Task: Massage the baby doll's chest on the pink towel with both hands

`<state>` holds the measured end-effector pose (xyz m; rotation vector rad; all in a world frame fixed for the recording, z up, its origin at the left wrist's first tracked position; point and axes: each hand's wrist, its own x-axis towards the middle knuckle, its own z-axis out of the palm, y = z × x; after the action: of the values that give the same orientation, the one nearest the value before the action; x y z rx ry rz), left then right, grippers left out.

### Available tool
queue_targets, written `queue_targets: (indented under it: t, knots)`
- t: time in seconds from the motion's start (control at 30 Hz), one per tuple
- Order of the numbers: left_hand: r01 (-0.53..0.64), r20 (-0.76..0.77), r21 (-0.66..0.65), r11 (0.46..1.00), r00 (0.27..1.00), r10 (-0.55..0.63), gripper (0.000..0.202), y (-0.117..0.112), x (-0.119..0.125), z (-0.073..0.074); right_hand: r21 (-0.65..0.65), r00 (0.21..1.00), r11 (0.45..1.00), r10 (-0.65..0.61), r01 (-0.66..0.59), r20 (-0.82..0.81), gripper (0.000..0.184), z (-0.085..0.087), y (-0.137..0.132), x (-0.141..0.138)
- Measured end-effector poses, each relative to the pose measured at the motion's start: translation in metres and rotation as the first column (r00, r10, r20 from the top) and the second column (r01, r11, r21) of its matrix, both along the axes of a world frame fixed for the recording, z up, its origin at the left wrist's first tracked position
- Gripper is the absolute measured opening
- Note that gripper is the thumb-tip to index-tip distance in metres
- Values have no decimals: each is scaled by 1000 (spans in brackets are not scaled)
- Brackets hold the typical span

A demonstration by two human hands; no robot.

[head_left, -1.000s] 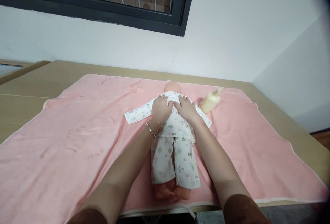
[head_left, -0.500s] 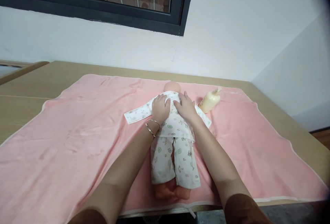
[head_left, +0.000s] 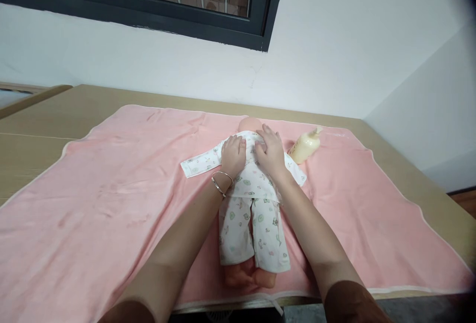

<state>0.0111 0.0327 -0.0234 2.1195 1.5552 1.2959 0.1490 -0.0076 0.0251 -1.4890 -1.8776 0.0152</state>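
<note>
Head view: we had our left hand (head_left: 233,154) and right hand (head_left: 270,152) spread open, palms flat on the upper body of the baby doll (head_left: 253,224), gripping nothing. Both forearms reached toward 12 o'clock. It lay mid-way on the pink towel (head_left: 111,189), head at 12. A cream bottle (head_left: 305,145) lay at its 2 o'clock, contents unseen.

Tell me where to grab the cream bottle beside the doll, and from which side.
Probably the wide body of the bottle, from above and its right. It lies on its side on the pink towel, narrow top pointing toward the wall; the doll and right hand crowd its left.
</note>
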Motion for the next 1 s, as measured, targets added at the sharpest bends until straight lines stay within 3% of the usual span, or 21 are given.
queue_targets:
  t: [0.07,0.2,0.4,0.53,0.77,0.9,1.0]
  knots:
    - [3,-4,1,1000,1000,-3,57,1,0,-1,-3,1000,1000,0,0,-7,45,-1,-1,-2]
    - [-8,15,5,1000,1000,8,57,2,0,-4,-168,997,985,60,-51,49,43,-9,1,-8]
    - [18,18,53,998,1000,-19,54,1,-1,0,-14,999,1000,-23,24,34,45,-8,-1,-9]
    - [33,20,52,998,999,-34,54,1,-2,1,-197,988,980,65,-37,138,44,-6,-3,-14]
    - [32,0,9,999,999,-32,54,-1,-4,6,-238,962,947,-163,215,219,37,17,-8,2]
    - [37,18,-44,998,999,-36,55,-14,0,22,-52,963,962,-270,269,-13,37,46,-15,29]
    - [183,206,-72,980,965,-165,59,-35,20,46,141,897,899,-378,415,-230,43,64,-19,62]
